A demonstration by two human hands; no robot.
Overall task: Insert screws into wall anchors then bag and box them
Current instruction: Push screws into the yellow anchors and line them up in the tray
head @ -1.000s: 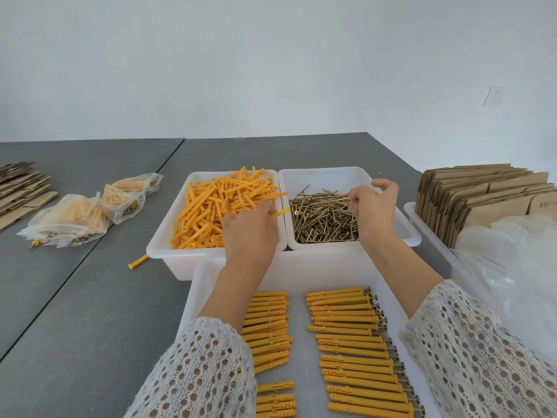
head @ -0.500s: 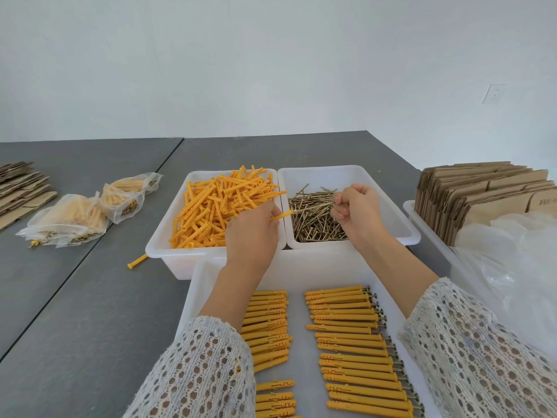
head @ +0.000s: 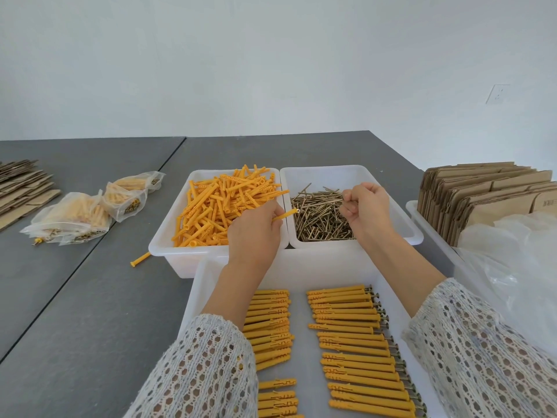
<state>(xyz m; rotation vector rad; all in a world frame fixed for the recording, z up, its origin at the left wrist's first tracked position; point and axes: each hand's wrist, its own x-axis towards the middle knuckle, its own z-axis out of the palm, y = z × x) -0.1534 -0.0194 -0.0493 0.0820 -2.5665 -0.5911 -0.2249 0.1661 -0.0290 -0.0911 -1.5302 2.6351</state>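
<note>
— Two hands up: left hand has its grip on one orange wall anchor, over the anchor bin.
— Right hand pinches a screw above the screw bin.

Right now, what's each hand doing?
Left hand: holding a yellow wall anchor.
Right hand: curled, pinching a screw over the screw bin.

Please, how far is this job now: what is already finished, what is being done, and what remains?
Done: two rows of assembled anchors lie in the near tray, and three filled bags sit to the left. In hand: the left hand holds one yellow anchor, and the right hand pinches a screw. Left: many loose anchors and screws remain in their bins; the flat cartons are unfolded.
</note>
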